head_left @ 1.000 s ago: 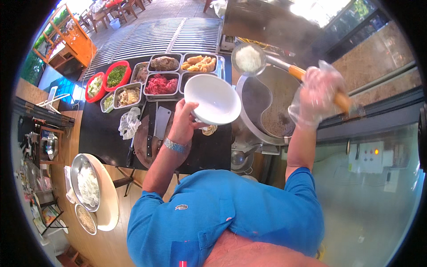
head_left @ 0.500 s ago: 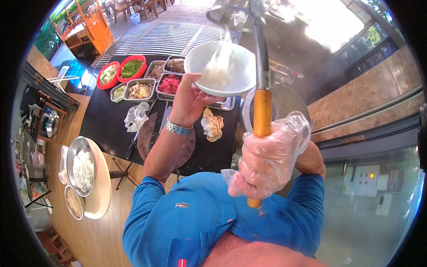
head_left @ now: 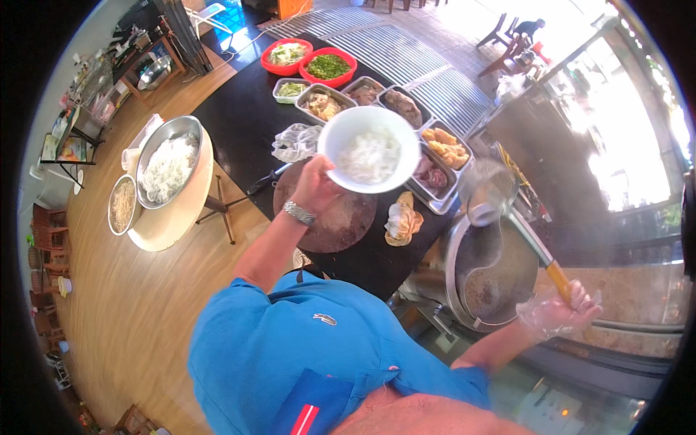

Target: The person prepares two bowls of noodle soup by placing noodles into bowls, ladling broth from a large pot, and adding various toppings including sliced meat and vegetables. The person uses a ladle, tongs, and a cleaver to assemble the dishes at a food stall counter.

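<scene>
My left hand, bare with a metal watch at the wrist, grips a white bowl by its near rim. White noodles lie inside it, and the bowl is held above a round cutting board. In a clear plastic glove, my right hand is closed around the wooden handle of a long strainer. The strainer's mesh basket is slightly blurred, over the far side of a large round pot. A curved divider splits the pot, which holds cloudy liquid.
On the black table stand red bowls with chopped greens, metal trays of meat, a white cloth and a stained cloth. To the left, a round side table bears a metal basin of noodles.
The strainer has swung down and right from above the bowl to over the pot. Noodles that were falling now rest in the bowl. The view has turned.
</scene>
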{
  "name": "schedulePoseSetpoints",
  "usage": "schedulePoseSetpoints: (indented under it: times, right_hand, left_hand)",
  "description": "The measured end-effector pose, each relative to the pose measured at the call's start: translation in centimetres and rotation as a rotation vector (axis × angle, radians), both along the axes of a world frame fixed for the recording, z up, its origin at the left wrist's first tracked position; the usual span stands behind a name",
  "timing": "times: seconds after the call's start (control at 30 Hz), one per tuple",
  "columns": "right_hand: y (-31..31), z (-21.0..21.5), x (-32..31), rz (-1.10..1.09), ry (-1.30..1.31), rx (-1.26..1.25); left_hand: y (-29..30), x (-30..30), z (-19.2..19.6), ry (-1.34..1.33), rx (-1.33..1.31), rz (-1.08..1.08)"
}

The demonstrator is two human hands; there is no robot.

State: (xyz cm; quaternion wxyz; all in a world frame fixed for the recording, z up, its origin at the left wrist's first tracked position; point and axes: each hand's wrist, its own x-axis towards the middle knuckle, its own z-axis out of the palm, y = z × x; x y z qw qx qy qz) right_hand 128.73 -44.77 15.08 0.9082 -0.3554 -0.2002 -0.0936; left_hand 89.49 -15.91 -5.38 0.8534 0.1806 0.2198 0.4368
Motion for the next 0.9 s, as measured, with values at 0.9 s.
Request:
schedulePoseSetpoints:
  times: [0.9]
  right_hand:
    - [26.0, -4.0, -31.7, -0.320, 0.146, -0.294]
  left_hand:
    - [53.6, -36.5, -28.1, 0.110, -0.368, 0.608]
